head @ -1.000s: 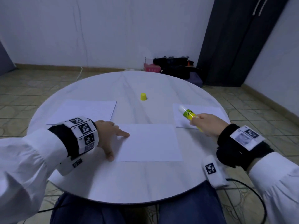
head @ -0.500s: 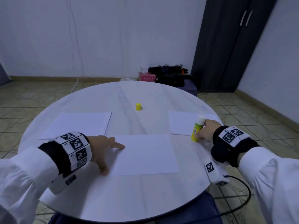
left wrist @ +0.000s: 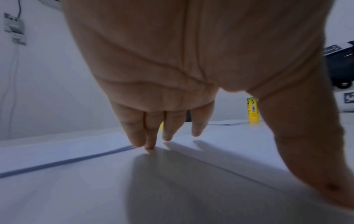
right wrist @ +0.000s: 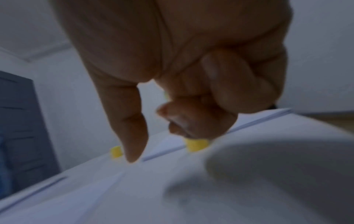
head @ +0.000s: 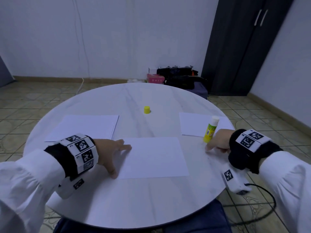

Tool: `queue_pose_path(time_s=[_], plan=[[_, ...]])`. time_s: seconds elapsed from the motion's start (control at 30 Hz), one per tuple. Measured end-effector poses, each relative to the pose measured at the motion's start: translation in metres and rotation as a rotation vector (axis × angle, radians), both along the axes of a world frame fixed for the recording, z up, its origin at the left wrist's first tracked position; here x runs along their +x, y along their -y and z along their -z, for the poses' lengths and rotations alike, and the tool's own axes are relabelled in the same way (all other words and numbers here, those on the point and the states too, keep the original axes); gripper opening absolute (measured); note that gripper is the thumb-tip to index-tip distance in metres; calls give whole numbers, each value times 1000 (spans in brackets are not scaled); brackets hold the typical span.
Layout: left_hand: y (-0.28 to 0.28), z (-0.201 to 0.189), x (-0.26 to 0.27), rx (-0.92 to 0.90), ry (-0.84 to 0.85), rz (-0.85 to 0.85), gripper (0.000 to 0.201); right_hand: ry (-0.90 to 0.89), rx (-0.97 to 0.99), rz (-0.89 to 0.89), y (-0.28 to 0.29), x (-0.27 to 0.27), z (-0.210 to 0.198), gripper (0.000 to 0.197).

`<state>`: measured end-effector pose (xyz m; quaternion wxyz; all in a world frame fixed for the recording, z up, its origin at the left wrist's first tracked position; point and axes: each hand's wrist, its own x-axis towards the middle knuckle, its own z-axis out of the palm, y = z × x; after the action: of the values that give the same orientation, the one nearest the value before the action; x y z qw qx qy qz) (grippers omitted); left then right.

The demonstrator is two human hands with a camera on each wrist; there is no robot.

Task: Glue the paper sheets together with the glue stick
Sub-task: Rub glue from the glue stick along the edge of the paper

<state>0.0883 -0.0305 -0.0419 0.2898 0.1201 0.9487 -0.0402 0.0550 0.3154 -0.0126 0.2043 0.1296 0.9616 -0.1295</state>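
An uncapped yellow-green glue stick [head: 210, 130] [left wrist: 252, 110] stands upright at the near edge of the right paper sheet [head: 191, 123]. My right hand [head: 217, 142] sits just right of it. Its fingers [right wrist: 191, 119] are curled into the palm, the thumb tip is on the table, and no finger wraps the stick. My left hand [head: 116, 153] lies flat with spread fingers [left wrist: 151, 136] on the left edge of the centre sheet [head: 154, 157]. A stack of sheets [head: 84, 126] lies far left. The yellow cap [head: 147, 109] stands mid-table.
The round white table [head: 134, 199] ends just before my lap. A black cable [head: 262, 207] hangs off my right wrist unit. On the floor behind lie dark bags [head: 181, 78] and a pink box [head: 155, 78], beside a dark cabinet [head: 244, 47].
My right hand brought the glue stick down, stood it upright by the right sheet and drew its fingers off it. The left hand stayed on the centre sheet.
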Motion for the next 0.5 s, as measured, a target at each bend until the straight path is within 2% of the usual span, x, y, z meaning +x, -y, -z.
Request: queue_pose_path(time_s=[0.1,0.2,0.23,0.3,0.37,0.5], plan=[[10,1,2,49,-25,-39,124,69,-9,-164,36,16,-14,36],[26,-12,6,173,-61,-151,141,60,11,-364,91,17,-35,36],[36,-17,5,216,-101,-201,135,41,6,-420,112,12,-40,36],[57,-24,2,242,-202,-298,106,9,-2,-520,155,-3,-47,35],[84,-30,-3,153,-275,-392,86,-10,33,-614,200,-23,-46,37],[139,-26,-16,-55,-293,-538,62,-36,196,-736,272,-56,-36,42]])
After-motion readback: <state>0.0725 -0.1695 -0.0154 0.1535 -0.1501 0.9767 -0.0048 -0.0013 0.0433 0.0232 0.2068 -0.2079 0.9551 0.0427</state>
